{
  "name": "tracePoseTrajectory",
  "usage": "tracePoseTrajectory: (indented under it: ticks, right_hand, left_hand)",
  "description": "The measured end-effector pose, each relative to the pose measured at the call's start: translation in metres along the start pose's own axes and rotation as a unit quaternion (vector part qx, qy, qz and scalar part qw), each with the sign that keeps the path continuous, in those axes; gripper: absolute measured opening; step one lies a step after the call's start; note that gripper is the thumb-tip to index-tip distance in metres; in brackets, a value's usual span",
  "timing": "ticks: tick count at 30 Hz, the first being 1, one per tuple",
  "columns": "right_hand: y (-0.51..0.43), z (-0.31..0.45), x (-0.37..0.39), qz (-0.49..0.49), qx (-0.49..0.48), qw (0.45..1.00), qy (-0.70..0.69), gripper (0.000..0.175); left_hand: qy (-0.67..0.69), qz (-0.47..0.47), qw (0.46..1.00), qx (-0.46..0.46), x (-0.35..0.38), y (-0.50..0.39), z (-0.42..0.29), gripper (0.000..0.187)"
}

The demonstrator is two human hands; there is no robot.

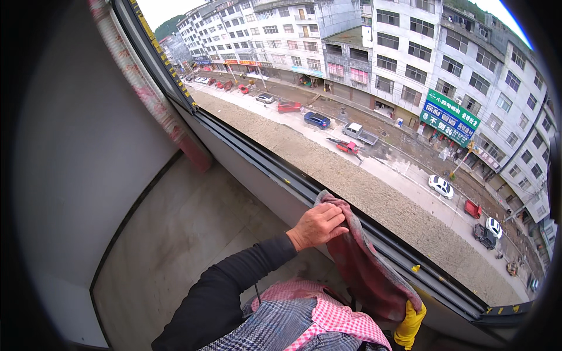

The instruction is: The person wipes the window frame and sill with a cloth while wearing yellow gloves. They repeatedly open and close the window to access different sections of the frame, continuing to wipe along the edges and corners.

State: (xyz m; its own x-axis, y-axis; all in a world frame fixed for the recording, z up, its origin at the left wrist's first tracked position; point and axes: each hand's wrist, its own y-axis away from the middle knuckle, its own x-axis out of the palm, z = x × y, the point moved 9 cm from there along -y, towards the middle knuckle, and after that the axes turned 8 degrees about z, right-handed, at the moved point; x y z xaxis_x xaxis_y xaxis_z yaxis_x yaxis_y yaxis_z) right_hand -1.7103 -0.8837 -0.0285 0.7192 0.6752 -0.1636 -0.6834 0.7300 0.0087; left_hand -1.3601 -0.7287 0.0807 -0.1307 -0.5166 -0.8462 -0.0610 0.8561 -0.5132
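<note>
A dark red cloth with a grey edge (358,263) hangs between my two hands along the inner side of a dark metal window track (263,162). My bare left hand (319,224) grips the cloth's upper end, close to the track. At the cloth's lower right corner is my right hand in a yellow glove (409,322), partly covered by the cloth; its fingers are mostly hidden. Small yellow scraps (416,268) lie on the track.
A patterned curtain (145,83) hangs at the left beside a window frame with yellow marks (164,57). Below the sill is a tiled floor (175,228). Outside, far below, run a street with parked cars and a gravelly strip (351,175).
</note>
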Motion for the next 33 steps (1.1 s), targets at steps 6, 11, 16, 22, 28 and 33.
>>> tracePoseTrajectory:
  ticks: [6,11,16,22,28,33]
  right_hand:
    - [-0.027,0.055,0.076,0.118,0.064,0.985,0.108,0.029]
    - [-0.025,0.063,0.055,0.011,0.062,0.995,0.081,0.022]
    - [-0.023,0.078,0.018,-0.085,-0.020,0.994,0.060,0.022]
    - [-0.053,0.094,0.043,-0.050,-0.005,0.996,0.073,0.021]
    - [-0.075,0.114,0.151,0.149,0.017,0.978,0.148,0.031]
    - [-0.075,0.115,0.135,0.074,0.010,0.983,0.165,0.025]
  left_hand:
    - [-0.051,-0.024,0.992,-0.116,-0.025,0.018,0.054,0.027]
    - [0.034,-0.007,0.991,-0.127,0.005,0.001,0.008,0.031]
    - [0.054,-0.017,0.997,-0.059,0.024,-0.009,-0.040,0.043]
    - [-0.067,-0.031,0.991,-0.109,-0.018,0.024,0.046,0.033]
    - [-0.076,-0.062,0.976,-0.197,-0.059,0.047,0.125,0.025]
    - [-0.063,-0.076,0.984,-0.151,-0.029,0.034,0.076,0.035]
